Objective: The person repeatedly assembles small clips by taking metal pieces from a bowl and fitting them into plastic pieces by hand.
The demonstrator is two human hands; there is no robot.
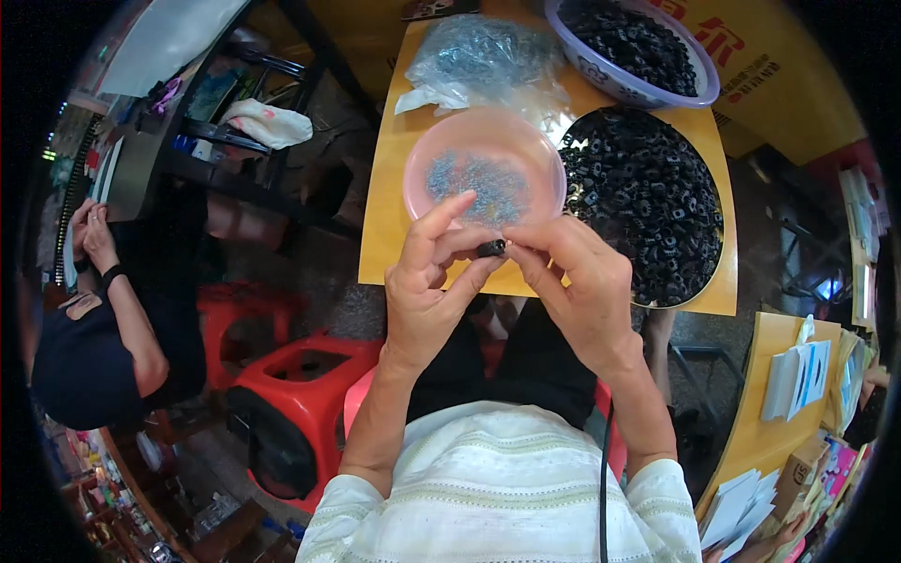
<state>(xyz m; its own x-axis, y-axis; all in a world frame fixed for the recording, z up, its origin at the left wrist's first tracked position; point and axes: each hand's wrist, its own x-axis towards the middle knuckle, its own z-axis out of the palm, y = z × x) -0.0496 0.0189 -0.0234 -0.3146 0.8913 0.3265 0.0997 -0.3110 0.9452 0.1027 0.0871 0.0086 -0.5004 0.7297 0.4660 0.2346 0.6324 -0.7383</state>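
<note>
Both bare hands are up over the near edge of the yellow table (385,258). By my view, the left hand (418,298) has a small black part (490,248) pinched between thumb and a finger, the grip closed on it; another finger sticks up and away, in front of the pink bowl (411,178). The right hand (589,293) meets it from the right: thumb and fingertip drawn nearly together at the part's right end. Whether they grip the part or something smaller, I cannot tell.

The part sits just on the near side of the bowl, which I note has a scatter of small blue-grey bits (474,183) on its bottom. Right of the bowl, a heap of black pieces (648,197) fills a round patch of tabletop. Far right, a lavender basin (710,91) holds more like them; far left, a clear plastic bag (479,52) lies crumpled.
</note>
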